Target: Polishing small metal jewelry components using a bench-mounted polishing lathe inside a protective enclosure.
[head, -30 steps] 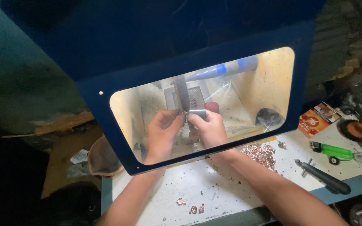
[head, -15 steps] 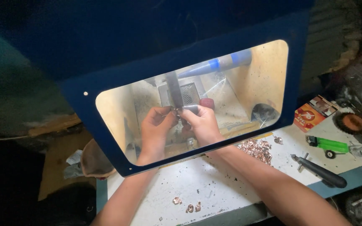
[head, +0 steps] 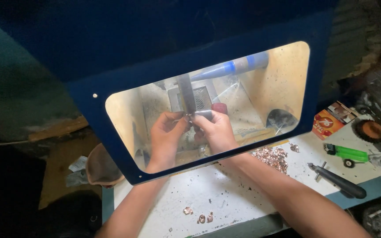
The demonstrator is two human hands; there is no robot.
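Head view through the clear window (head: 283,83) of a blue shield (head: 124,88): both hands work inside a lit box, at a grey vertical post (head: 186,94) below a blue-handled tool (head: 225,68). The left hand (head: 166,134) pinches narrowly at a small metal piece (head: 189,115) at the foot of the post; the right hand (head: 217,130) closes round a short grey bar (head: 203,114) touching the same spot. The piece is too small to make out; judged from the coppery bits (head: 272,156) heaped on the white bench (head: 225,194) and the few (head: 201,217) near its front edge, it is probably light, stiff, thin metal, smooth enough to slip and easy to lose, best held by its edges between fingertips close to the post. A black-handled tool (head: 338,180), a green lighter (head: 347,154) and a red packet (head: 327,123) lie to the right, well apart
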